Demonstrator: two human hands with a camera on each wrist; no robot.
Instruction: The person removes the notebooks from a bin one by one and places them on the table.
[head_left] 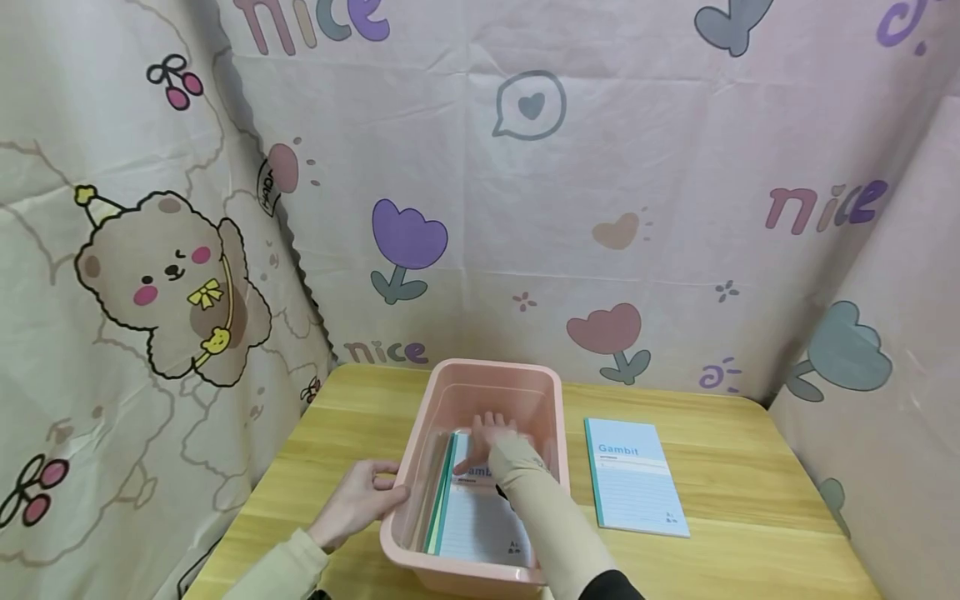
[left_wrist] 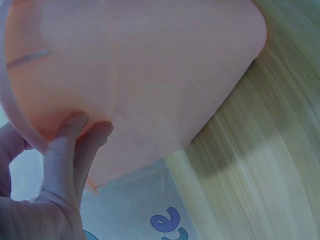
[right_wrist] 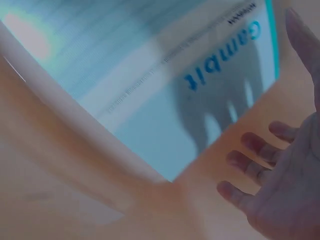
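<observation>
A pink plastic bin (head_left: 465,572) stands on the table with several notebooks inside. The top one, a light blue notebook (head_left: 480,521) with "Gambit" on its cover, lies face up with teal and green edges showing along its left side. My left hand (head_left: 362,500) grips the bin's left rim; in the left wrist view its fingers (left_wrist: 92,145) press on the outer wall. Inside the bin, my right hand (head_left: 489,437) reaches over the notebook's far end, fingers spread. The right wrist view shows this palm (right_wrist: 290,195) holding nothing, its shadow falling across the cover (right_wrist: 150,125).
Right of the bin, another light blue Gambit notebook (head_left: 636,479) lies flat on the wooden table (head_left: 750,483). Printed cloth curtains (head_left: 480,208) hang behind the table and on both sides. The bin's walls surround my right hand.
</observation>
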